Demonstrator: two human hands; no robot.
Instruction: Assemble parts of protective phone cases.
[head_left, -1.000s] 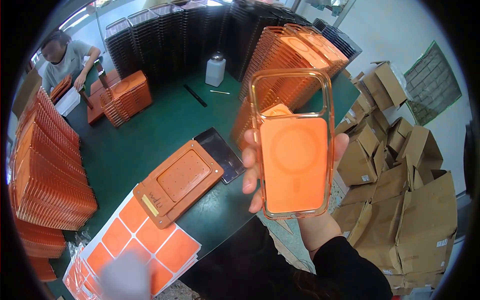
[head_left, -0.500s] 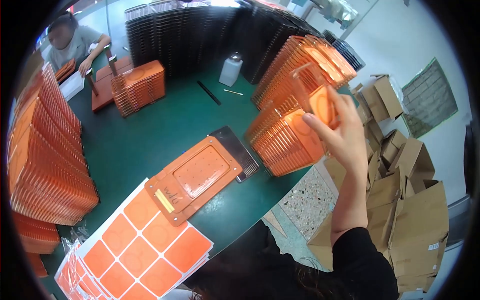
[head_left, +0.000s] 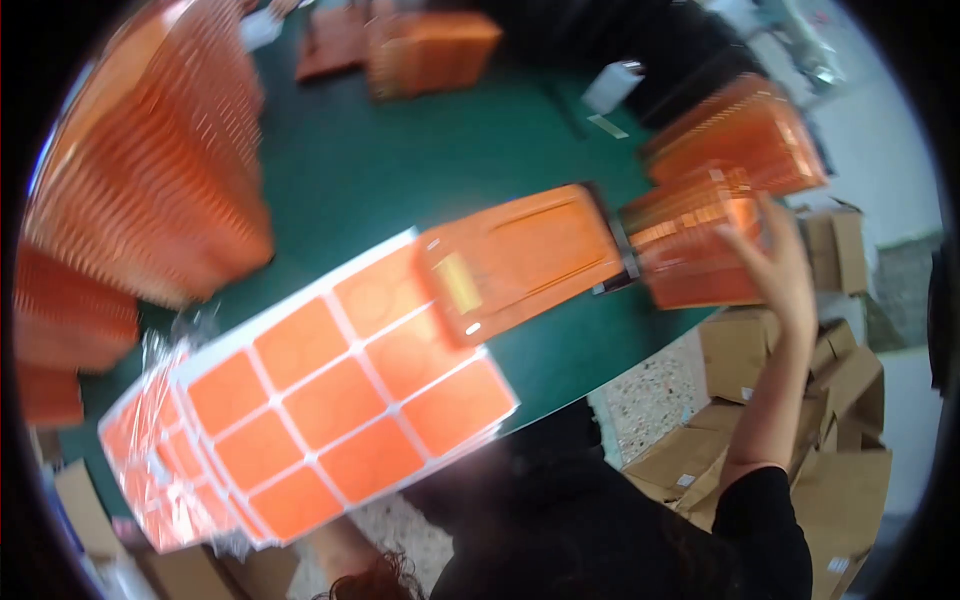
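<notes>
My right hand (head_left: pixel 778 262) is at the near end of a stack of clear orange plastic cases (head_left: pixel 695 275), at the right edge of the table. Its thumb and fingers curve round the upper edge of the end case, though motion blurs the grip. My left forearm (head_left: pixel 345 548) shows below the sheets; the hand itself is hidden. An orange plate-like jig (head_left: pixel 540 260) with a raised rectangular frame and a yellow strip lies mid-table. It overlaps a sheet of orange rounded-square stickers (head_left: pixel 330 415) and a dark flat piece (head_left: pixel 612 240).
Tall stacks of orange cases (head_left: pixel 150 160) line the left. Another orange stack (head_left: pixel 735 135) stands beyond my right hand, with a white bottle (head_left: pixel 612 88) near it. An orange block of cases (head_left: pixel 435 52) is at the back. Cardboard boxes (head_left: pixel 745 355) crowd the floor at right.
The view has swung, so the table things appear shifted right and up. My right hand stays at the same stack and now sits lower against its end. My left forearm has come into view.
</notes>
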